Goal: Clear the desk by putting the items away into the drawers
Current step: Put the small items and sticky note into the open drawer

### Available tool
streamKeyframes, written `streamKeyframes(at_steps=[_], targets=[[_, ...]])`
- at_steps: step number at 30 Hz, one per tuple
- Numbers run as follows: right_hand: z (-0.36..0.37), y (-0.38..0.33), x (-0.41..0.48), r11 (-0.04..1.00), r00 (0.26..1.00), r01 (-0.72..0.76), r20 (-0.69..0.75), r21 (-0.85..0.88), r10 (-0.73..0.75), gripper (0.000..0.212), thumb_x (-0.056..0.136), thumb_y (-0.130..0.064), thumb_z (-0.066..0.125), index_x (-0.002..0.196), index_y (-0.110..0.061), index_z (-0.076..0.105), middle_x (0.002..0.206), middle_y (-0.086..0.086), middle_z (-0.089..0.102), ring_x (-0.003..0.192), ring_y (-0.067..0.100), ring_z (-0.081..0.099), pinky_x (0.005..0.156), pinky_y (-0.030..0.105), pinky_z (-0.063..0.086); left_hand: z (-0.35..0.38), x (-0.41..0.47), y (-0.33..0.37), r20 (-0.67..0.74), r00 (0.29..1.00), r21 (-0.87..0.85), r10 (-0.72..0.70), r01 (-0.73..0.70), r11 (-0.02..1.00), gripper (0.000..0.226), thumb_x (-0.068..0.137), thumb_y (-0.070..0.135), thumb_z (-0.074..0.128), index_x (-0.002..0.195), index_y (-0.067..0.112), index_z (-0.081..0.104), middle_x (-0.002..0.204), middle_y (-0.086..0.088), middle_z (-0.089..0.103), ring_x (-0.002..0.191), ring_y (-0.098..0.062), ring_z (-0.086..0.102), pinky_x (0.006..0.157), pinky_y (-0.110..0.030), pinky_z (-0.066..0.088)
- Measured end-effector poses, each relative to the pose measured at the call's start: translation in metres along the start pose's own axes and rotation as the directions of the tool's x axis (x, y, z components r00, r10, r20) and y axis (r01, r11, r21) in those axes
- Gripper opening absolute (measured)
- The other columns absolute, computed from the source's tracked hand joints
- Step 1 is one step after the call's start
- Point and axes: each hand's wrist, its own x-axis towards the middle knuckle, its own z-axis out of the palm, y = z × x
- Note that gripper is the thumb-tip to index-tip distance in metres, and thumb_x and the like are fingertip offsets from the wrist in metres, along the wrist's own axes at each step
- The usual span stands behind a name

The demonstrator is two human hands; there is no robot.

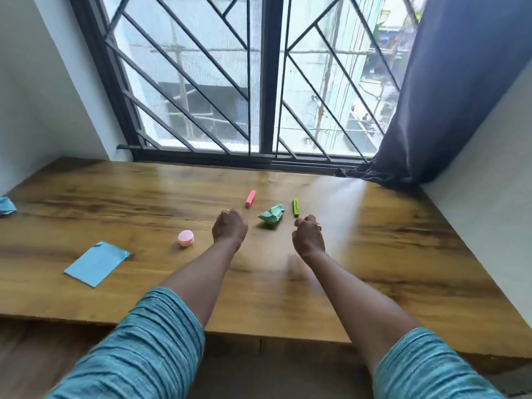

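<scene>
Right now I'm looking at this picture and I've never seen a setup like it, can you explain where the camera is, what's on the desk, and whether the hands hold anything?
There is no machine: a person wears a wide-angle camera on the head, looking forward and down, so you see their own forearms. The left hand is curled like a fist, the right hand loosely curled, both over a wooden desk by a window; nothing shows in either. On the desk lie a crumpled green paper between the hands, a pink stick and a green stick just beyond it, a round pink container, a flat blue sheet, and a crumpled blue piece at the left edge. No drawers are in view.
</scene>
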Motion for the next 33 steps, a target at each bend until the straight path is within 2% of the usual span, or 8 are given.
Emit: streamKeyframes(at_steps=[5, 11, 16, 21, 24, 27, 29, 33], targets=[[0.013, 0.013, 0.051, 0.994, 0.994, -0.105, 0.038, 0.008, 0.105, 0.031, 0.092, -0.004, 0.041, 0.114, -0.005, 0.062, 0.118, 0.016, 0.053, 0.109, 0.035, 0.053, 0.087, 0.035, 0.047, 0.02, 0.046, 0.009, 0.095, 0.994, 0.045, -0.062, 0.058, 0.997, 0.029, 0.095, 0.019, 0.045, 0.11, 0.006, 0.064, 0.113, -0.014, 0.063, 0.105, -0.029, 0.06, 0.079, -0.033, 0.049], [0.023, 0.025, 0.108, 0.979, 0.979, -0.2, 0.043, 0.037, 0.199, 0.02, 0.093, -0.017, 0.048, 0.107, -0.008, 0.058, 0.114, 0.015, 0.061, 0.107, 0.035, 0.057, 0.082, 0.035, 0.048, 0.04, 0.093, 0.026, 0.129, 0.984, 0.078, -0.125, 0.116, 0.99, 0.033, 0.093, 0.03, 0.051, 0.114, 0.008, 0.064, 0.114, -0.013, 0.063, 0.107, -0.03, 0.059, 0.077, -0.033, 0.048], [0.029, 0.025, 0.153, 0.975, 0.972, -0.204, 0.14, 0.088, 0.191, 0.035, 0.089, -0.032, 0.059, 0.113, -0.008, 0.052, 0.117, 0.015, 0.059, 0.11, 0.035, 0.057, 0.084, 0.037, 0.047, 0.054, 0.128, 0.045, 0.132, 0.975, 0.114, -0.181, 0.167, 0.979, 0.04, 0.091, 0.038, 0.056, 0.115, 0.007, 0.062, 0.118, -0.013, 0.062, 0.11, -0.029, 0.058, 0.083, -0.034, 0.049], [0.033, 0.023, 0.184, 0.987, 0.969, -0.161, 0.189, -0.016, 0.161, 0.027, 0.092, -0.01, 0.043, 0.117, -0.006, 0.053, 0.122, 0.016, 0.057, 0.112, 0.035, 0.057, 0.088, 0.037, 0.048, 0.066, 0.14, 0.059, 0.104, 0.959, 0.133, -0.263, 0.249, 0.959, 0.028, 0.094, 0.018, 0.048, 0.115, 0.007, 0.064, 0.118, -0.015, 0.064, 0.111, -0.031, 0.06, 0.086, -0.035, 0.05], [0.03, 0.022, 0.192, 0.984, 0.961, -0.178, 0.211, -0.012, 0.176, 0.028, 0.09, -0.006, 0.042, 0.114, -0.005, 0.057, 0.12, 0.017, 0.059, 0.11, 0.036, 0.059, 0.086, 0.036, 0.049, 0.067, 0.139, 0.06, 0.088, 0.956, 0.108, -0.279, 0.269, 0.957, 0.029, 0.095, 0.021, 0.048, 0.114, 0.006, 0.064, 0.116, -0.016, 0.064, 0.109, -0.034, 0.062, 0.085, -0.035, 0.051], [0.026, 0.022, 0.191, 0.972, 0.95, -0.224, 0.238, 0.073, 0.201, 0.024, 0.089, -0.01, 0.048, 0.111, -0.006, 0.057, 0.118, 0.017, 0.059, 0.108, 0.036, 0.058, 0.082, 0.034, 0.047, 0.062, 0.135, 0.053, 0.07, 0.96, 0.071, -0.272, 0.267, 0.961, 0.032, 0.095, 0.03, 0.051, 0.11, 0.005, 0.065, 0.111, -0.017, 0.065, 0.104, -0.035, 0.063, 0.079, -0.034, 0.051], [0.02, 0.022, 0.183, 0.959, 0.947, -0.23, 0.264, 0.167, 0.182, 0.031, 0.089, -0.015, 0.054, 0.119, -0.01, 0.053, 0.122, 0.017, 0.057, 0.11, 0.037, 0.056, 0.084, 0.034, 0.046, 0.057, 0.129, 0.046, 0.055, 0.963, 0.029, -0.265, 0.264, 0.964, 0.031, 0.093, 0.031, 0.055, 0.107, 0.005, 0.065, 0.106, -0.016, 0.067, 0.098, -0.034, 0.065, 0.073, -0.033, 0.05], [0.006, 0.015, 0.154, 0.932, 0.97, -0.195, 0.199, 0.305, 0.138, 0.042, 0.087, -0.015, 0.058, 0.129, -0.017, 0.051, 0.122, 0.02, 0.059, 0.104, 0.037, 0.06, 0.087, 0.039, 0.051, 0.037, 0.107, 0.029, 0.023, 0.975, -0.072, -0.221, 0.223, 0.972, 0.03, 0.096, 0.027, 0.05, 0.115, 0.009, 0.066, 0.101, -0.016, 0.068, 0.09, -0.033, 0.066, 0.065, -0.031, 0.046]])
